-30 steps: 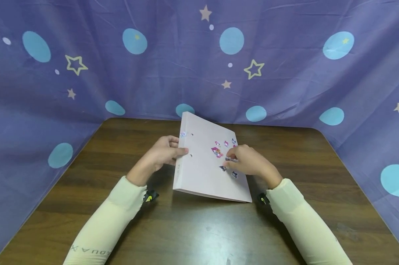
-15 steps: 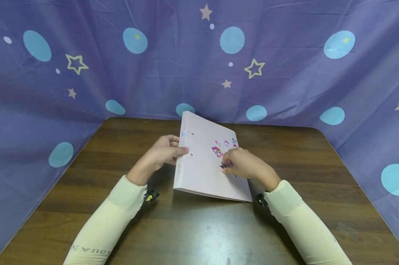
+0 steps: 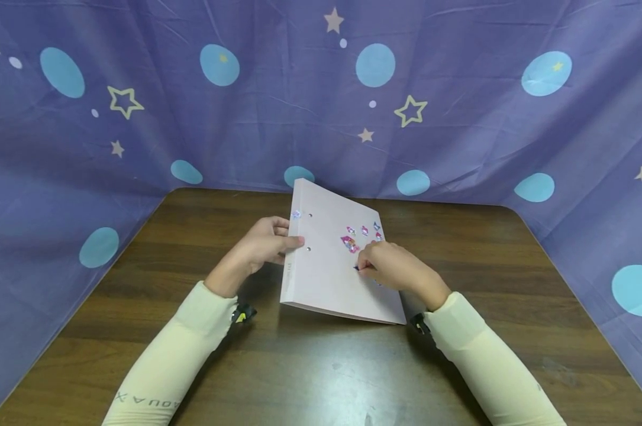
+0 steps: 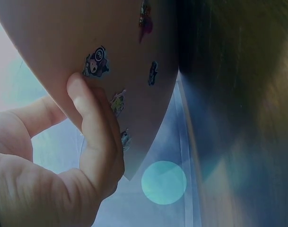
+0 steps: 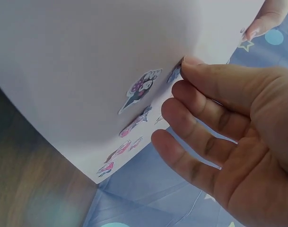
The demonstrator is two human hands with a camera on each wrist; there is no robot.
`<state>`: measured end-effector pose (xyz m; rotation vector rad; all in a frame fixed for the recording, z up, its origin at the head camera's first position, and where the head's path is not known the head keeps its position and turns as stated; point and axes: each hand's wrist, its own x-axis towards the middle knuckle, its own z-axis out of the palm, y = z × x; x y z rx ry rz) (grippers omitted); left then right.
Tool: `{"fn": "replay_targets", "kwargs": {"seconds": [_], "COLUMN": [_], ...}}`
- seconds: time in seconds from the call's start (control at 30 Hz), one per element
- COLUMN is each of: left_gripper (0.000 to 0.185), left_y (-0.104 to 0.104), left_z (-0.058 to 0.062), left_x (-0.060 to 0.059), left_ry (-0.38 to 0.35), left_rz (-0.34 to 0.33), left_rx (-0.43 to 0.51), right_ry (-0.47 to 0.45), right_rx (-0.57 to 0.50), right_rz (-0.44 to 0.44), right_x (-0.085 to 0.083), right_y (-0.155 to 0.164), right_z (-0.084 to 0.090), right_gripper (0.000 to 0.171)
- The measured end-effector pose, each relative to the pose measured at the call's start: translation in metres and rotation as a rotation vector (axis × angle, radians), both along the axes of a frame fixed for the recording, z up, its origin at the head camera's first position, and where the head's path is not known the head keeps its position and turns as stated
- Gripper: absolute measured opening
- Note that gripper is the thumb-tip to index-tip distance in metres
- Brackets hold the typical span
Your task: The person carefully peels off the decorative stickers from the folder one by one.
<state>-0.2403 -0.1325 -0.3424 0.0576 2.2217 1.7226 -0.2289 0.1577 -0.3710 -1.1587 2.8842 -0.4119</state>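
A pale pink binder (image 3: pixel 321 278) lies tilted on the brown table (image 3: pixel 321 367), its cover dotted with small cartoon stickers (image 3: pixel 348 243). My left hand (image 3: pixel 278 242) grips its left edge by the punch holes, thumb on the cover. From the left wrist, the thumb (image 4: pixel 94 127) lies against the binder (image 4: pixel 87 28) below a sticker (image 4: pixel 96 61). My right hand (image 3: pixel 365 266) rests on the cover, fingertips at a dark sticker. The right wrist view shows the right hand (image 5: pixel 219 123) with nearly straight fingers, one tip touching the binder (image 5: pixel 87 56) beside a sticker (image 5: pixel 141 90).
A purple cloth (image 3: pixel 299 106) printed with blue dots and stars hangs behind and along both sides of the table. Bare wood lies in front of the binder, between my cream sleeves (image 3: pixel 171 361).
My right hand has slid a little left over the cover, from the stickers near the right edge to the dark one further in. The left hand and binder have kept still.
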Motion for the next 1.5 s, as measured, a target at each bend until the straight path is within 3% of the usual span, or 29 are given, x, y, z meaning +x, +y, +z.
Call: {"fn": "replay_targets", "kwargs": {"seconds": [0.27, 0.53, 0.8, 1.27, 1.5], "left_gripper": [0.048, 0.049, 0.047, 0.050, 0.049], "left_y": [-0.001, -0.001, -0.001, -0.001, -0.001], "left_z": [-0.001, -0.002, -0.002, -0.003, -0.002], "left_x": [0.000, -0.001, -0.002, 0.000, 0.000], "left_ry": [0.005, 0.011, 0.010, 0.010, 0.005], "left_rz": [0.007, 0.011, 0.015, 0.012, 0.018], "left_rx": [0.010, 0.000, 0.001, 0.011, 0.003], "right_ry": [0.012, 0.012, 0.028, 0.052, 0.080], "right_rx": [-0.040, -0.060, -0.073, -0.089, -0.062], "right_rz": [0.010, -0.008, -0.090, -0.153, -0.247], "right_x": [0.000, -0.002, -0.002, -0.008, -0.017], "right_y": [0.003, 0.005, 0.006, 0.018, 0.033], "right_z": [0.000, 0.000, 0.000, 0.005, 0.005], "right_gripper": [0.031, 0.026, 0.016, 0.021, 0.015]}}
